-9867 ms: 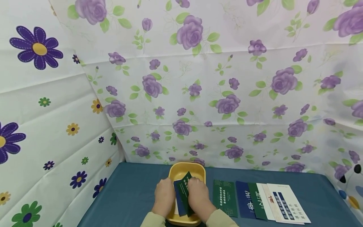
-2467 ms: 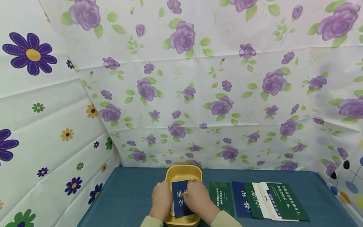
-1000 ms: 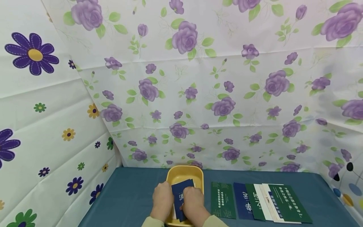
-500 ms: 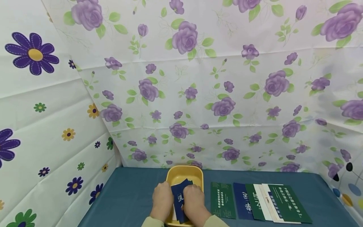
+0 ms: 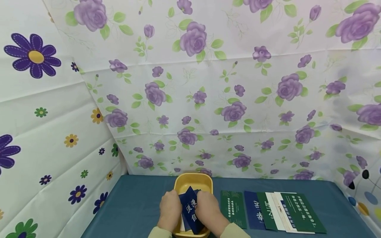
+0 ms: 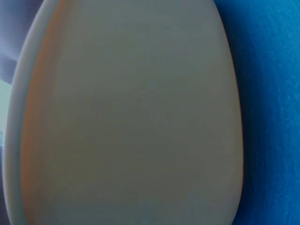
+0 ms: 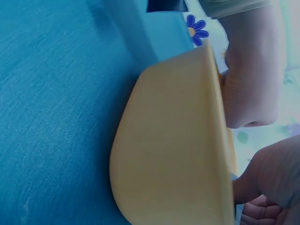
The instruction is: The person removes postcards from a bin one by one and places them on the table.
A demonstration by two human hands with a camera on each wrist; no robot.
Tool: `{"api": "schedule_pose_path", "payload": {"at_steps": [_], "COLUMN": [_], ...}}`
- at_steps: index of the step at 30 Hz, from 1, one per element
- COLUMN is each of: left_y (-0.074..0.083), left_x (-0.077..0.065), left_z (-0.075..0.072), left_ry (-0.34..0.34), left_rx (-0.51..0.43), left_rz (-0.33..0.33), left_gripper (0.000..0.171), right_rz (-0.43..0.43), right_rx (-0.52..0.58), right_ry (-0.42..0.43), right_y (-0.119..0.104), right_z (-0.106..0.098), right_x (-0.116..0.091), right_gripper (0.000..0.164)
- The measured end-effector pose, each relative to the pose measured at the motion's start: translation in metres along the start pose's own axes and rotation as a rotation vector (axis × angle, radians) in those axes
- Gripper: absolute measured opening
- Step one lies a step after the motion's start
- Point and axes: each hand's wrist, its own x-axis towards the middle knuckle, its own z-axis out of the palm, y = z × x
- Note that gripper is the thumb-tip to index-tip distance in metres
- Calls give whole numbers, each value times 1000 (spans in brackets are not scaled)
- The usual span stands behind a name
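A dark blue card [image 5: 191,211] with white characters tilts over the yellow tray [image 5: 193,177], pinched at its right edge by my right hand [image 5: 209,210]. More blue and white cards lie partly under it, against my left hand [image 5: 170,210]. The left hand's fingers curl in over the tray's left rim and appear to grip these cards; their tips are hidden. In the right wrist view, the right hand [image 7: 276,183] curls its fingers beyond the tray wall [image 7: 168,140], and the left hand [image 7: 253,89] hangs over the tray. The left wrist view shows mostly the tray's outer wall [image 6: 140,112].
Right of the tray, a green card [image 5: 233,208] lies on the blue-green tabletop [image 5: 143,195]. Beside it an overlapping row holds a blue card [image 5: 253,210], a green card [image 5: 266,211], white cards [image 5: 274,211] and another green card [image 5: 303,213]. Flowered sheets [image 5: 208,99] stand behind.
Since ten seconds ago, the green card between the hands is gone and a green card lies over the white ones at right. Within the last second, the right hand shifted right, tilting the blue card.
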Motion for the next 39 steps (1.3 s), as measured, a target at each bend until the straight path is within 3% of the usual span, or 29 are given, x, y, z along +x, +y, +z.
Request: {"api": "schedule_pose_path", "payload": {"at_steps": [13, 19, 24, 30, 39], "left_y": [0, 2, 4, 4, 4], "left_x": [-2, -3, -2, -2, -3], "left_z": [0, -1, -2, -2, -1], "left_ry": [59, 25, 9, 17, 10], "left_rx": [-8, -2, -3, -8, -2], "left_rz": [26, -5, -20, -17, -13], "left_gripper": [6, 5, 4, 4, 5], "right_rz": [79, 89, 159, 217, 239], "right_rx": [209, 219, 250, 250, 223], "right_ry": [-12, 81, 139, 193, 229], "right_y": [13, 29, 47, 71, 105], "right_z": [-27, -44, -64, -85, -105], "right_x": [1, 2, 3, 1, -10], "right_gripper": [13, 15, 23, 26, 32]}}
